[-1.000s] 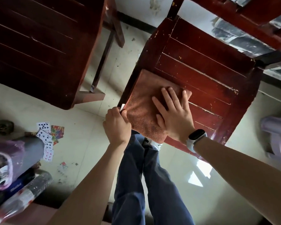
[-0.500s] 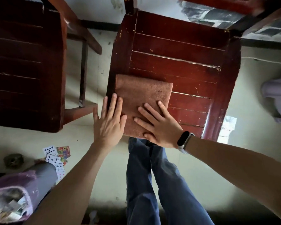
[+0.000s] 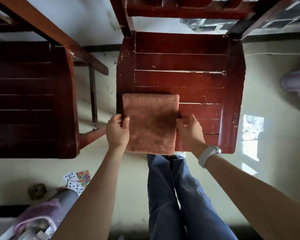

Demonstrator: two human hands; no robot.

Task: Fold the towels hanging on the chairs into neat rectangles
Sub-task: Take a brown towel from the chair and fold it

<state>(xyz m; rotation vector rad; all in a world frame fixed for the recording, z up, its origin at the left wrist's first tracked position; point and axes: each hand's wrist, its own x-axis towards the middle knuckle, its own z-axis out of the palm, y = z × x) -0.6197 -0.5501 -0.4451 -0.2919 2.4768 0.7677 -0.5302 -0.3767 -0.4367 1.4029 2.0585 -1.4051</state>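
On front-left part of red chair seat (image 3: pixel 189 78), folded brown towel (image 3: pixel 151 122) lying flat, near edge overhanging seat front. Left hand (image 3: pixel 117 131) pinching towel's left edge; right hand (image 3: pixel 189 129) gripping its right edge. White wristband (image 3: pixel 208 155) sitting on right wrist.
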